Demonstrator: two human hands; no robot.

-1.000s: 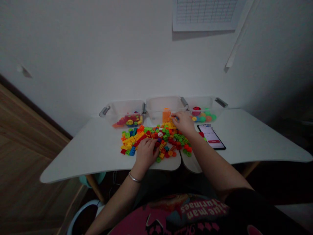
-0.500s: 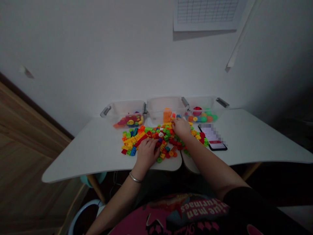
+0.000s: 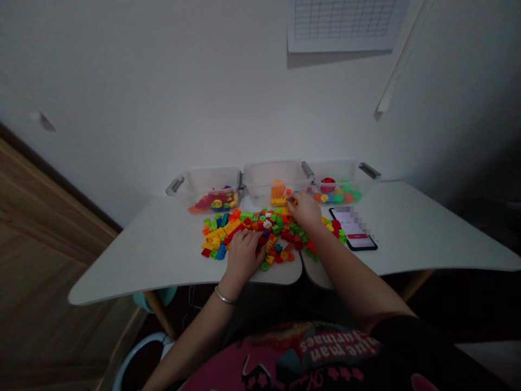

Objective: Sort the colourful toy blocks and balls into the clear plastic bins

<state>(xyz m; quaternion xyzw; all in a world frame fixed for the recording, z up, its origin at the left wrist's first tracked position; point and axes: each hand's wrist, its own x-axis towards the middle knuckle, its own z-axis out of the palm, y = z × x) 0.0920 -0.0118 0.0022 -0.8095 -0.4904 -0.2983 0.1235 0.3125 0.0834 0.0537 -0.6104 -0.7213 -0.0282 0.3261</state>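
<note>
A heap of colourful toy building bricks (image 3: 222,235) lies on the white table, in yellow, red, green, orange and blue. My left hand (image 3: 245,251) rests on the near side of this heap, palm down, thumb apart from the fingers; its fingertips are partly hidden among the bricks. Over the far edge of the heap, my right hand (image 3: 306,209) pinches one end of a long yellow brick (image 3: 278,201) between thumb and fingers. That brick is in front of the middle clear bin (image 3: 260,172), in which an orange block (image 3: 278,189) shows.
The left clear bin (image 3: 199,176) contains red and yellow toys. Coloured balls lie in the right clear bin (image 3: 345,169). A phone (image 3: 355,231) lies on the white table (image 3: 427,233), right of the bricks. Behind the bins rises a wall with a paper sheet (image 3: 342,24).
My right hand has moved slightly away from me and to the right, and the yellow brick has shifted towards the middle bin. My left hand stays in place.
</note>
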